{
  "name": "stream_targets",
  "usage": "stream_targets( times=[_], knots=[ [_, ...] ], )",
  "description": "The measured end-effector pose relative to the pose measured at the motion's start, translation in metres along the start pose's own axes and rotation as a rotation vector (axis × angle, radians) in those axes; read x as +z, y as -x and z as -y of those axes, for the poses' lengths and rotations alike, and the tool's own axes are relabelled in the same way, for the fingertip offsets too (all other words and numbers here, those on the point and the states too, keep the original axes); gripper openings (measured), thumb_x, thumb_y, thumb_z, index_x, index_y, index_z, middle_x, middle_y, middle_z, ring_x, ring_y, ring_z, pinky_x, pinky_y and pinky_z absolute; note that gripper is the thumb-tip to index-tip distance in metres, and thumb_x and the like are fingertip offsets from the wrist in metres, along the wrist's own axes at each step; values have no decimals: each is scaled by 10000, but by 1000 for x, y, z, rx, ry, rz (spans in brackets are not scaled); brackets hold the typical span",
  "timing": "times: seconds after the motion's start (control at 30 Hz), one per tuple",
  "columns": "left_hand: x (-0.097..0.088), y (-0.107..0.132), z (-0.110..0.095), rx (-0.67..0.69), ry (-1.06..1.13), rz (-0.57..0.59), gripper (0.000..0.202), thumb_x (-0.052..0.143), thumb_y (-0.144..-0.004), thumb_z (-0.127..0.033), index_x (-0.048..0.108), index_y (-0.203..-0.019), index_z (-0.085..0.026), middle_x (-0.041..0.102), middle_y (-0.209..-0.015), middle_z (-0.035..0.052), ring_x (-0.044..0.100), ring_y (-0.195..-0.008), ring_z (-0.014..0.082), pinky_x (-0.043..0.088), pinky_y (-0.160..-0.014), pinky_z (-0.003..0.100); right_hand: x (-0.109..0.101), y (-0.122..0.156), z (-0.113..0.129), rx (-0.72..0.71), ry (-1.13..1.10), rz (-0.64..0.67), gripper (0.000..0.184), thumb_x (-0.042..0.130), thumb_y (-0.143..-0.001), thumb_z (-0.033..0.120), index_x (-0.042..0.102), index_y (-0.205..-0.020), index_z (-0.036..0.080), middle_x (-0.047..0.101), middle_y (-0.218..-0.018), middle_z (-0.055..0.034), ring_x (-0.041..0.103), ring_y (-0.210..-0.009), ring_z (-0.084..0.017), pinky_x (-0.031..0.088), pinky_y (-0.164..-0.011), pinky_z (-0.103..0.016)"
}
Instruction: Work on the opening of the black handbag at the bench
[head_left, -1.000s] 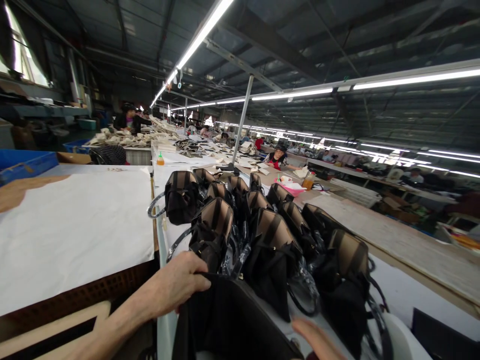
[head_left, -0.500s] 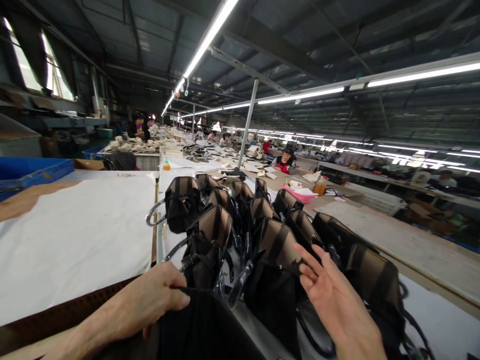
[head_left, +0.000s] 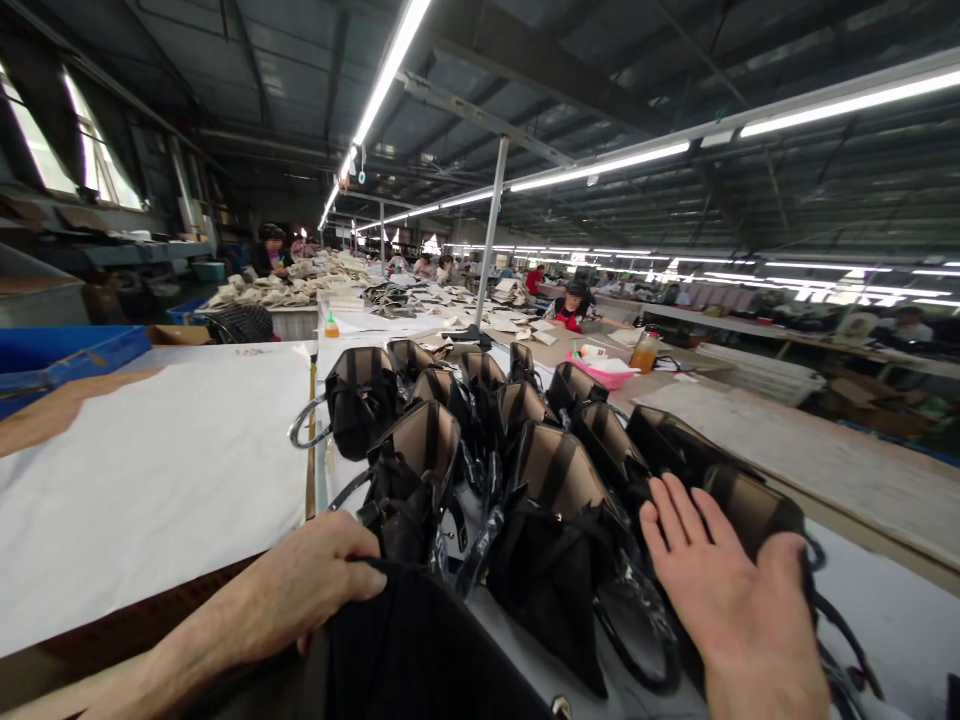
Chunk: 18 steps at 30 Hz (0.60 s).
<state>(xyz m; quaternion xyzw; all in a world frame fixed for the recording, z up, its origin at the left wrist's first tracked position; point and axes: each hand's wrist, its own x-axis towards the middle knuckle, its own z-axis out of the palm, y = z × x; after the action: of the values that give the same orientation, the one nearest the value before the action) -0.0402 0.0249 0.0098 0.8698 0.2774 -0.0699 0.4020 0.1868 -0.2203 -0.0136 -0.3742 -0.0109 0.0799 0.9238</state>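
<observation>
At the lower left, my left hand pinches the upper edge of a black bag whose lower part runs out of the frame. My right hand is open, palm turned up and fingers stretched, with nothing in it. It hovers in front of a black bag with a tan lining and hides part of it. Several more black bags stand in rows on the table beyond both hands, tops gaping. Their handles are wrapped in clear plastic.
A white sheet covers the left table, with a blue crate behind it. A pink basket and an amber bottle stand past the bags. A metal post rises mid-table; a person in red sits beyond.
My right hand has moved rightward and rolled its palm up, the fingers spreading. My left hand keeps its grip on the bag edge, shifted slightly right. The view has tilted a little.
</observation>
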Motion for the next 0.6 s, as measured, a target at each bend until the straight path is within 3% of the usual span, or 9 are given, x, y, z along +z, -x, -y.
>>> stream_targets(
  times=[0.27,0.43,0.6],
  knots=[
    [2,-5,2,23,48,11,144,433,-640,-277,473,-563,-162,340,-457,-36,372,-392,98,285,-354,190,-1,3,-5,107,-77,-33,552,418,-759,647,473,-1095,212,517,-1250,-125,551,-1073,-206,418,-963,-381],
    [3,0,5,51,70,16,155,427,-648,-281,484,-568,-160,328,-442,-38,377,-389,104,292,-354,193,6,12,-7,96,-2,-7,600,446,-742,648,445,-1115,177,509,-1246,-163,556,-1064,-222,398,-978,-383],
    [6,1,13,72,75,12,160,415,-660,-280,497,-589,-162,334,-446,-36,388,-391,109,290,-354,195,-1,16,-6,65,18,-37,621,469,-719,659,447,-1113,180,469,-1287,-169,542,-1085,-213,433,-946,-353]
  ],
)
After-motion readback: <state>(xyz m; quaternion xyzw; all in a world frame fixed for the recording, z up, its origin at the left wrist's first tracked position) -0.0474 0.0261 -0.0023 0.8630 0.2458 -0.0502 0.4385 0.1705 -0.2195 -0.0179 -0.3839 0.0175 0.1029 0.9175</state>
